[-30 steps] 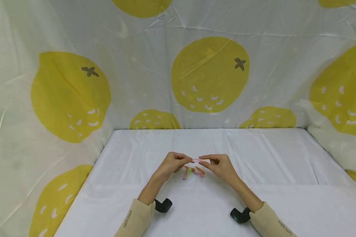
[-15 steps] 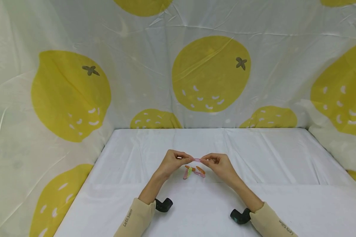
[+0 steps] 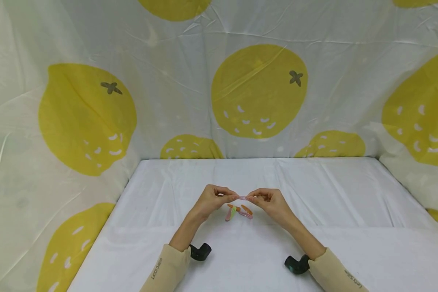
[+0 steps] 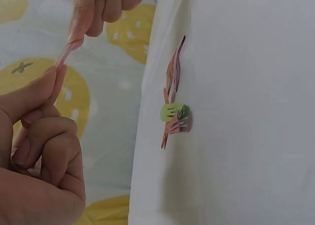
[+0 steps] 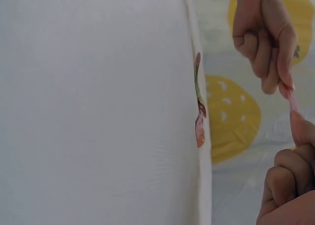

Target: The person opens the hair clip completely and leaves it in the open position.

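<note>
Left hand (image 3: 211, 202) and right hand (image 3: 273, 204) pinched opposite ends of pink clip (image 3: 243, 198), far side of other clips (image 3: 245, 214). Prob working clip between fingertips; next move called for steady pinch imo.

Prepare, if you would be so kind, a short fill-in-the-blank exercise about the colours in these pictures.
1. The left hand and the right hand pinch one ____ clip between them.
2. Of the clips lying in the pile, only one is ____.
3. That pile lies on a ____ cloth.
4. The large printed fruits on the backdrop are ____.

Missing words: pink; green; white; yellow.
</note>
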{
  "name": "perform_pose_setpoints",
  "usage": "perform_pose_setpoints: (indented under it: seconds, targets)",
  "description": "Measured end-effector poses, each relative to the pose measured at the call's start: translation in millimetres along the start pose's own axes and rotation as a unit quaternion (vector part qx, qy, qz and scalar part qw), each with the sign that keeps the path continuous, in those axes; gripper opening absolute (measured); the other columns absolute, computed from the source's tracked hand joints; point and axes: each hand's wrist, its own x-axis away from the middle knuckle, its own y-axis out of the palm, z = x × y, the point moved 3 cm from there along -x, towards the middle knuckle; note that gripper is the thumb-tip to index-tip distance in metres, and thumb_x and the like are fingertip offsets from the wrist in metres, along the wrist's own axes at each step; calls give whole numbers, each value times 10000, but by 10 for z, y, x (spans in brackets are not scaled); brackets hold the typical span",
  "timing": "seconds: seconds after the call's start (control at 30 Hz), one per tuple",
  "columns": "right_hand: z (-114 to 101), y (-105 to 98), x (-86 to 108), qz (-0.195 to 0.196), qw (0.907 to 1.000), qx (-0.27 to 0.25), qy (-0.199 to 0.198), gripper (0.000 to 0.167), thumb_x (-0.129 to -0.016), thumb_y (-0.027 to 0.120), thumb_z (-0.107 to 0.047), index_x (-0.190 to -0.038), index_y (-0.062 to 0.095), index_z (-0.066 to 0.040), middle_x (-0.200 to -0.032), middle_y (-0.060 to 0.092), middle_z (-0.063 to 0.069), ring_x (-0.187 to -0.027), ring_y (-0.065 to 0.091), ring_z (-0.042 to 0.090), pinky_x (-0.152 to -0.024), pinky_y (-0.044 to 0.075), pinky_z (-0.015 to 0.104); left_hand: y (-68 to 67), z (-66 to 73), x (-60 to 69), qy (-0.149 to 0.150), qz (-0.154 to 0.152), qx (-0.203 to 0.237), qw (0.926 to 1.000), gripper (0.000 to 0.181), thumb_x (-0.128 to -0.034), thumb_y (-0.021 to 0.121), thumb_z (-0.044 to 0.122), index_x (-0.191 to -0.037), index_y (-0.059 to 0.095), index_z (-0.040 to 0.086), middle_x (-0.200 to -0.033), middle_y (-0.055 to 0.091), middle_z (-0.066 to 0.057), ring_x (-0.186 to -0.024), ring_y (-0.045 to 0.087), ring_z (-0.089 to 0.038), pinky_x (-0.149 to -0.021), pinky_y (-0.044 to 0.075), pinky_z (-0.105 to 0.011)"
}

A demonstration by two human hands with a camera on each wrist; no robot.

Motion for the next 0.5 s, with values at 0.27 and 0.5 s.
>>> perform_pose_setpoints:
  seconds: [0.27,0.5]
  targets:
    - [3,-7,-13,88,9999,81,-69,154,-957,749,-174,-1028,807,-50,-600,537,14,-595,355,43,-541,308,218,-47,21,14,45,82,-119,9999,218,-885,830,183,-1046,820,37,-1049,800,-114,-893,708,-88,-838,543,-278]
    - [6,-5,-13,195,9996,103,-159,152,-935,776,-168,-1019,818,-49,-552,384,-58,-546,299,38,-506,252,221,-46,37,14,227,125,-209,9994,223,-887,828,174,-1066,818,40,-1082,789,-153,-871,674,-82,-777,538,-209]
